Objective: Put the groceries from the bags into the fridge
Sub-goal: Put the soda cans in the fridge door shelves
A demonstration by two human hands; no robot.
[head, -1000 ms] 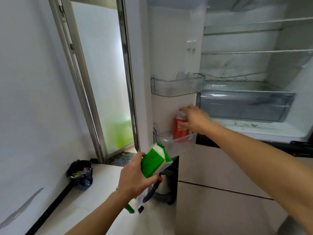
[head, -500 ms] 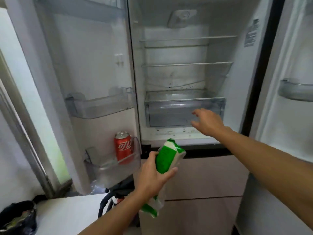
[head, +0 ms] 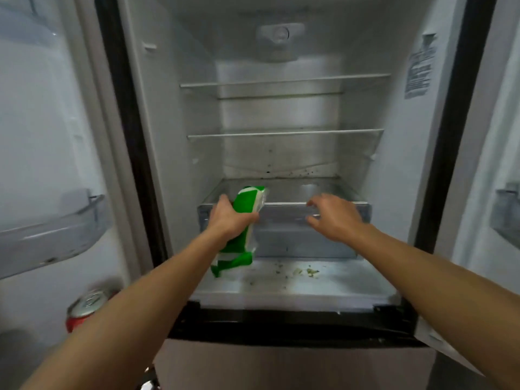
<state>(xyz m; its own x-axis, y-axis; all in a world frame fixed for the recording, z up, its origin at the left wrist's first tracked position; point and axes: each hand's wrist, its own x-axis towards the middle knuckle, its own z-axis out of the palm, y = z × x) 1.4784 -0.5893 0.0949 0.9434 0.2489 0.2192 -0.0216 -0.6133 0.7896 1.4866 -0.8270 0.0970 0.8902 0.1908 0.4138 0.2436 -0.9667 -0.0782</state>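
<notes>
While my left hand [head: 228, 220] is gripping the green packet [head: 249, 205] just in front of the crisper drawer [head: 315, 240] inside the fridge [head: 281, 288], my right hand [head: 334, 218] is hovering beside it, fingers [head: 320, 199] spread, holding nothing. I am judging this the stowing step; next, that drawer is needing opening.

The left hand [head: 228, 220] and left forearm [head: 146, 302] are bare; the right hand [head: 336, 218] and right forearm [head: 433, 274] likewise, uncovered to the frame's edge.
</notes>
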